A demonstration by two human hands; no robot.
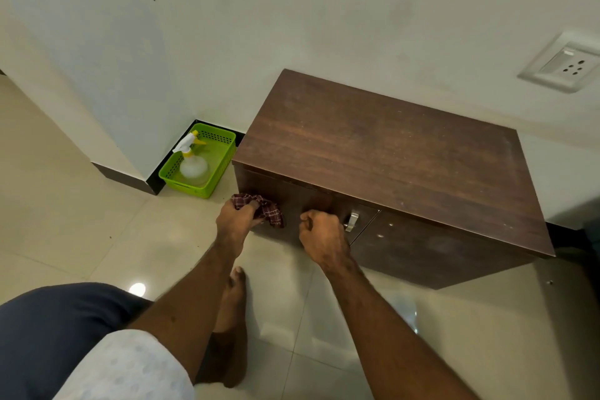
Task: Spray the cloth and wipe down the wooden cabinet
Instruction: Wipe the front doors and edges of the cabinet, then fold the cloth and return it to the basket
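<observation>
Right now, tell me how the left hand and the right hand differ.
The left hand grips the crumpled maroon checked cloth; the right hand is a fist with nothing visible in its grip. The left hand is at the left door of the dark wooden cabinet; the right hand is beside the silver door handle. Both are low at the cabinet's front.

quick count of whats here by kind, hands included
wooden cabinet: 1
checked cloth: 1
spray bottle: 1
green basket: 1
wall socket: 1
hands: 2 (left hand grips the cloth, right hand is curled at the cabinet front)
Total: 7
</observation>
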